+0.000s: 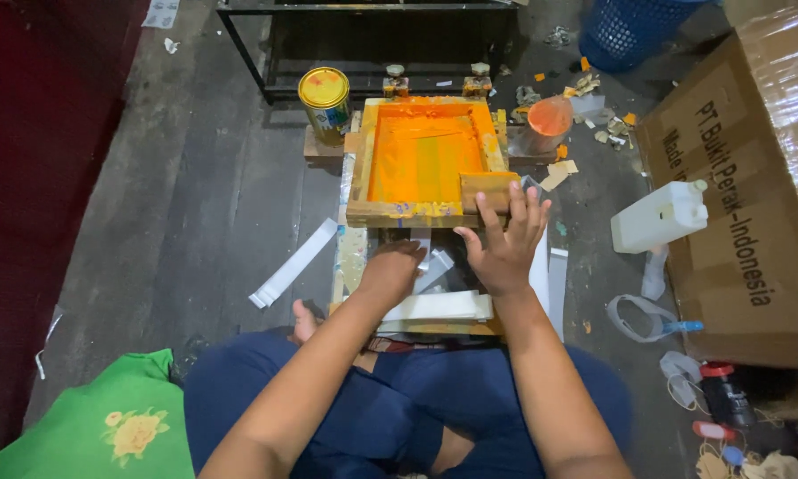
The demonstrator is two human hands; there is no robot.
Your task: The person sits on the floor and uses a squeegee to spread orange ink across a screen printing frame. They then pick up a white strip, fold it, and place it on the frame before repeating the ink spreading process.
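While left hand (390,270) curls down | right hand (505,244) splayed, raised

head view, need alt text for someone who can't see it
Seen from above, a seated person's right hand rests open at the near edge of a wooden screen-printing frame coated in orange ink, while the left hand presses white strips below it. A yellow tin stands beside the frame.
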